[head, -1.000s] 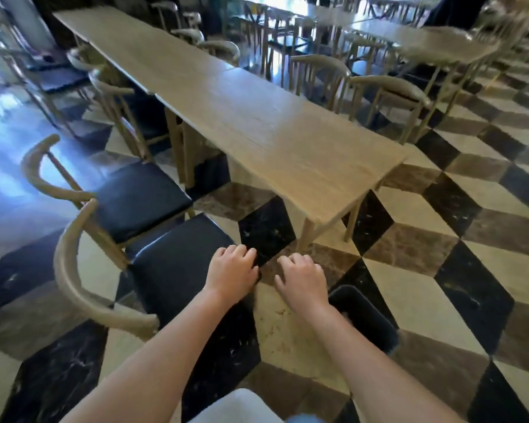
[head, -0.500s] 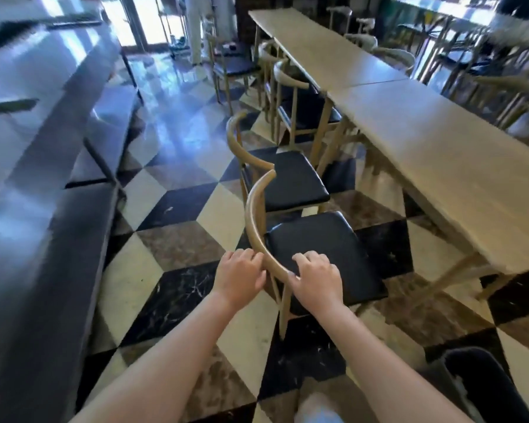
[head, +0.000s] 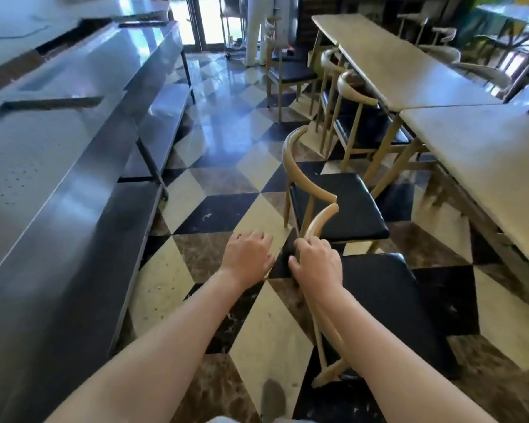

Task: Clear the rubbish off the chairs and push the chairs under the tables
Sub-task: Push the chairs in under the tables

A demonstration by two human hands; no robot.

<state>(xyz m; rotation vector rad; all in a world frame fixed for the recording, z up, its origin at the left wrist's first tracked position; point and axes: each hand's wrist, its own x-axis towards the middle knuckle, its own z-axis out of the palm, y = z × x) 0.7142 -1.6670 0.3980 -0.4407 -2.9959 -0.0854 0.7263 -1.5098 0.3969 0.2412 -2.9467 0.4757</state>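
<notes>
Head cam looks down our two bare arms at the nearest chair, which sits low and right of centre with its black seat facing the long surface on the right. Our right hand is closed around the curved wooden backrest, fingers wrapped over the rail near its upper end, and the forearm runs along the rest of the rail. Our left hand is just beside it to the left, fingers loosely curled, palm down; it's over the floor and we can't tell if it touches the chair at all, looks like it's holding nothing.

The chair is not under the surface, its seat stands out in the aisle, near the table edge but apart from it. Nothing is lying on the seat that we can see. Right behind it is a second chair of the same kind, also pulled out, its backrest tip almost meeting the one we're gripping. Further back there are more chairs tucked closer in along the same row of tables.

On the left runs a long steel counter with a lower shelf, shiny and a bit blurred. Floor is a checker of black, cream and brown marble tiles. Far end is bright with a doorway.
</notes>
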